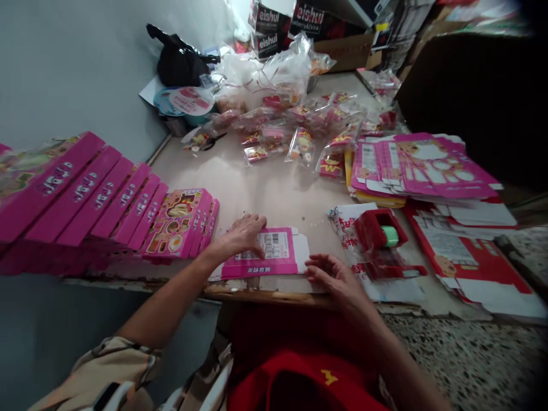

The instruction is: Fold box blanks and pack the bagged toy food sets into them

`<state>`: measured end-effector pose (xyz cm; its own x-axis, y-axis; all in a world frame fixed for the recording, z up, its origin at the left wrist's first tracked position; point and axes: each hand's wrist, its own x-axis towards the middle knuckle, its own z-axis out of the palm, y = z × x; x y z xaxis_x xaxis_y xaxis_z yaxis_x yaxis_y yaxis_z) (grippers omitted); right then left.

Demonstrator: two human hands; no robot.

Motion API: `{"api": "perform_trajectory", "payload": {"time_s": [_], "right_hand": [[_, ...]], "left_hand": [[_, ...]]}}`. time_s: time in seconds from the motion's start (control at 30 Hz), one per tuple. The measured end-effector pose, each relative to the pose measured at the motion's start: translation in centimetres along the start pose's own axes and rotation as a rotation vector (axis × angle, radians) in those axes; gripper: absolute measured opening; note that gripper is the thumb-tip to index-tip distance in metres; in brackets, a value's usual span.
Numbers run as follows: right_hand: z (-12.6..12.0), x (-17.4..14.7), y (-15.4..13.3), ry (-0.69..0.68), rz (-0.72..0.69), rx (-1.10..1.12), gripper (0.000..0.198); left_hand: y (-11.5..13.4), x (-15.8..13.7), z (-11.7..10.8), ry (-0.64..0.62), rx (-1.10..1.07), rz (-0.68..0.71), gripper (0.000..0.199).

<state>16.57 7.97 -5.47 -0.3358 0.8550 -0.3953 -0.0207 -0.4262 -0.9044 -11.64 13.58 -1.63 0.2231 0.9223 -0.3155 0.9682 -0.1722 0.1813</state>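
Wall: pale, at your far left [77, 68].
Pink boxes: a leaning row [98, 194] along the table's left side.
Black bag: by the wall, at the back [182, 63].
Left hand: your palm lies over the flat box, fingers spread, gripping nothing [244, 235].
Table: pale top [257, 191], its front edge worn and chipped.
Flat box: pink, near the front edge before you [280, 265], white flap pointing right.
Clear packets: scattered across the back [302, 145].
Right hand: loosely curled beside the flap [331, 274]; you can't tell whether it touches.
Tape dispenser: red, on a plastic bag [374, 225].
Unfolded cartons: pink and red piles [445, 171].
Floor: speckled, below the table [454, 354].
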Motion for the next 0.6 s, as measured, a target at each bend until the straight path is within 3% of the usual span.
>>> {"api": "perform_trajectory", "payload": {"time_s": [0.07, 0.17, 0.23, 0.3, 0.4, 0.5, 0.6], "right_hand": [[0.3, 0.7, -0.3, 0.048, -0.051, 0.043, 0.058], [1.6, 1.0, -1.3, 0.066, -0.159, 0.068, 0.056], [2.8, 0.6, -1.8, 0.1, -0.242, 0.108, 0.053], [3.9, 0.0, -1.9, 0.16, -0.329, 0.133, 0.054], [4.9, -0.4, -1.5, 0.256, -0.419, -0.017, 0.054], [5.0, -0.2, -0.9, 0.257, -0.486, -0.27, 0.035], [4.4, 0.2, -0.5, 0.215, -0.555, -0.29, 0.017]], "left_hand": [[0.2, -0.4, -1.4, -0.011, -0.04, 0.046, 0.057], [1.3, -1.1, -4.5, -0.156, -0.284, 0.198, 0.031], [2.3, -1.6, -6.6, -0.247, -0.47, 0.299, 0.023], [3.1, -2.1, -7.8, -0.24, -0.547, 0.343, 0.019], [3.9, -2.6, -7.8, -0.175, -0.475, 0.391, 0.017], [4.2, -3.1, -6.5, -0.138, -0.354, 0.421, 0.017], [4.6, -3.8, -5.2, -0.118, -0.349, 0.385, 0.018]]}}
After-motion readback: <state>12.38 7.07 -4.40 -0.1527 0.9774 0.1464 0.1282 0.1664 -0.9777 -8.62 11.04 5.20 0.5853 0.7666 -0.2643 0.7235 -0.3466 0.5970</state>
